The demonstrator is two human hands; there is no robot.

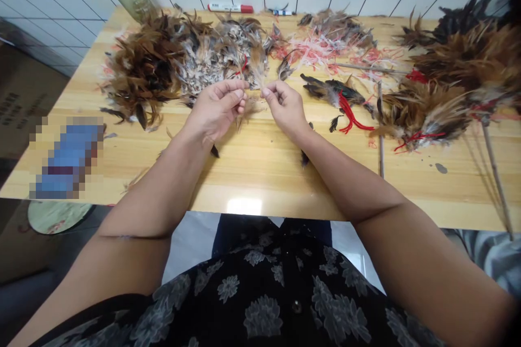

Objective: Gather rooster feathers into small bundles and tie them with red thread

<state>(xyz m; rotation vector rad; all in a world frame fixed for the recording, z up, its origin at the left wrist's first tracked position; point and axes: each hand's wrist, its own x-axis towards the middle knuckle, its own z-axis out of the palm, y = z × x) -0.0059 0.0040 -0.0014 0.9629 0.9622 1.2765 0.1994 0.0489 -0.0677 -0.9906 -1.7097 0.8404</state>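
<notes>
The wooden table (264, 179) is supporting the whole array. At its right side, a large feather mass (484, 49), brown with black plumes, is spreading beyond the edge of view. A brown feather pile (142, 70) is occupying the rear left, its glossy plumes overlapping in many directions. Directly beside it, a pale feather pile (215, 57) is showing dense whitish quill ends and grey-brown tips. In front of the large mass, a brown bundle (423, 108) is lying with a red tie (419, 136) at its whitish end. Nearer the centre, a smaller dark bundle (334, 89) is lying on its side, with red strands (352, 111) trailing from it.

The left hand (222, 108) is hovering in front of the pale pile; its thumb is lying close to the index finger and the other fingers are curling inward. I cannot determine whether it is gripping anything. The right hand (287, 105) is facing it, just apart, and is pinching a tan feather (257, 68) between thumb and index finger. This feather is standing roughly upright above the fingertips, against the pale pile. It is appearing light brown, soft and wispy, with a whitish, fluffy lower part; its outline is blurring slightly.
</notes>
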